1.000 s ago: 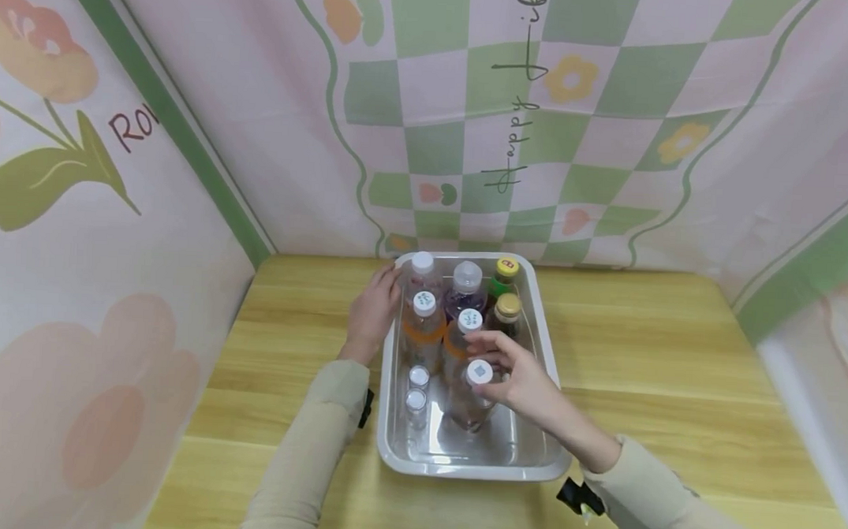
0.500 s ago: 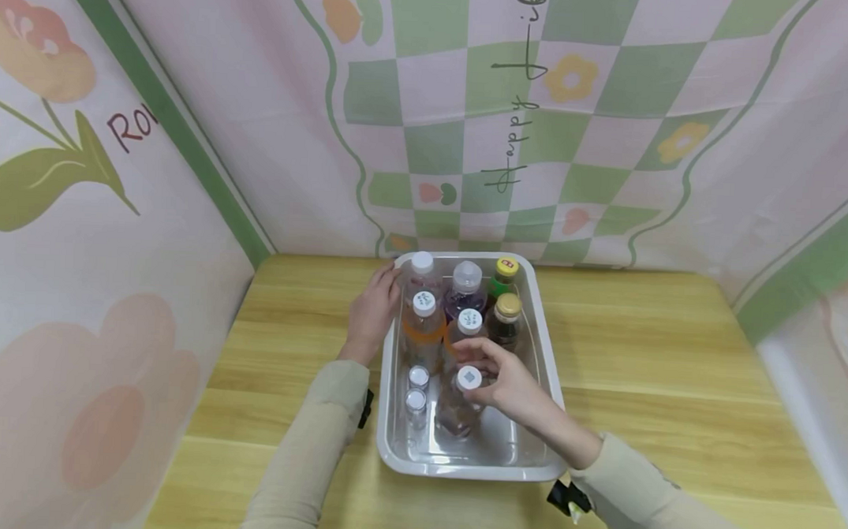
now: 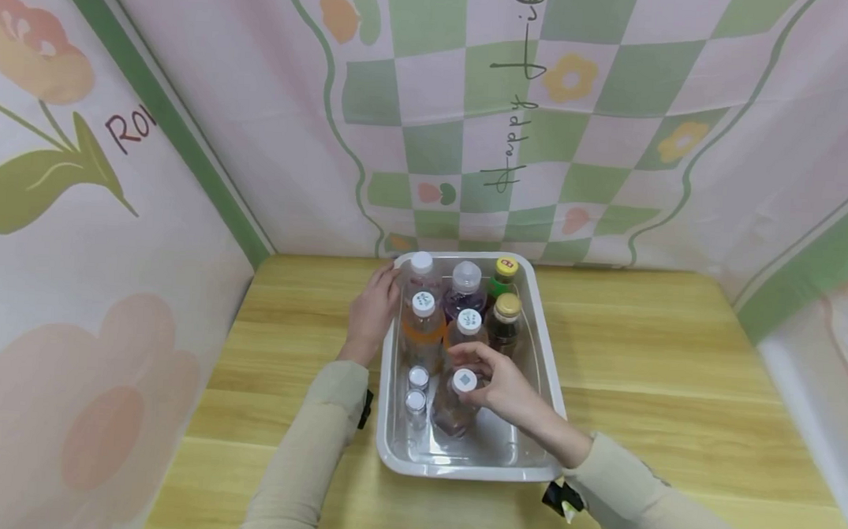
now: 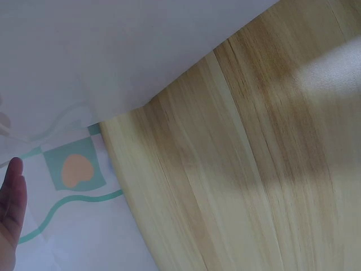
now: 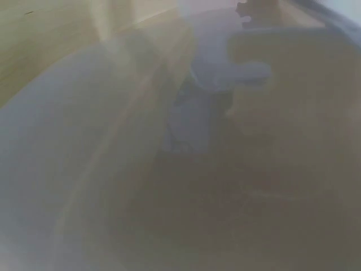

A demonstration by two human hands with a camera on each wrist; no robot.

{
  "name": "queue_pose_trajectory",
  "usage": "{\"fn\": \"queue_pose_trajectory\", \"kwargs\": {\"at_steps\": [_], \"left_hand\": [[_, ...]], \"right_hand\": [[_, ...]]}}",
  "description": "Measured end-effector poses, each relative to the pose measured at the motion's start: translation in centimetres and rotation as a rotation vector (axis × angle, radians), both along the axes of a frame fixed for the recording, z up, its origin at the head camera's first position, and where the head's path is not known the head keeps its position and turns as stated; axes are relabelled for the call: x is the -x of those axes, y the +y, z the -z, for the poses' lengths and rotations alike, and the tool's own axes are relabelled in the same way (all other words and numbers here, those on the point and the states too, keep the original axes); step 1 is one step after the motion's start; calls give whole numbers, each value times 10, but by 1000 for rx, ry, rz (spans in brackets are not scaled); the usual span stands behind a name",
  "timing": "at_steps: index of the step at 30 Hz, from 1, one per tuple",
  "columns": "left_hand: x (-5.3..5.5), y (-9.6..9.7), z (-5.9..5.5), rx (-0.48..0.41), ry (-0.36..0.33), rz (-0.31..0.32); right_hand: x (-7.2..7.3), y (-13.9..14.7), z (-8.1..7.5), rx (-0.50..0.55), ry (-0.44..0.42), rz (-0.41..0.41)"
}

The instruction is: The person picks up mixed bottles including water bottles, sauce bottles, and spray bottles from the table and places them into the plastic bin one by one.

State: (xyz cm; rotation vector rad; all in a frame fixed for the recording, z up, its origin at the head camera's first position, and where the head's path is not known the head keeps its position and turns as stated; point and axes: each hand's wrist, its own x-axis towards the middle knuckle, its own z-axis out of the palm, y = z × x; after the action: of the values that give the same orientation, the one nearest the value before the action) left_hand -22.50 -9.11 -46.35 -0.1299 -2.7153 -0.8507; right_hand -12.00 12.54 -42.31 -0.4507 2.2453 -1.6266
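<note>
In the head view my right hand pinches a clear bottle near its white cap, with thumb and fingers around the neck. The bottle stands in the front part of a metal tray; whether its base touches the bottom is unclear. My left hand rests against the tray's left rim, fingers extended. Its straight fingers show at the edge of the left wrist view. The right wrist view holds only the blurred tray wall with reflections; neither hand nor bottle appears there.
Behind the held bottle stand two orange-banded bottles, a purple bottle, a pinkish bottle, a yellow-capped bottle and a dark gold-capped bottle. Two small white-capped vials stand at left. Wooden table surrounds the tray.
My right hand has shifted left and slightly toward the front with the clear bottle, bringing it closer to the vials. The left hand has stayed at the rim.
</note>
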Motion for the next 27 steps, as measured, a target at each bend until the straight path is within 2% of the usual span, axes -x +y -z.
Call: {"fn": "queue_pose_trajectory", "kwargs": {"at_steps": [13,27], "left_hand": [[1,0,3,-20,-12,9],[1,1,2,-9,-11,0]], "right_hand": [[2,-1,4,-12,-8,-11],[3,-1,3,-18,-103,-20]]}}
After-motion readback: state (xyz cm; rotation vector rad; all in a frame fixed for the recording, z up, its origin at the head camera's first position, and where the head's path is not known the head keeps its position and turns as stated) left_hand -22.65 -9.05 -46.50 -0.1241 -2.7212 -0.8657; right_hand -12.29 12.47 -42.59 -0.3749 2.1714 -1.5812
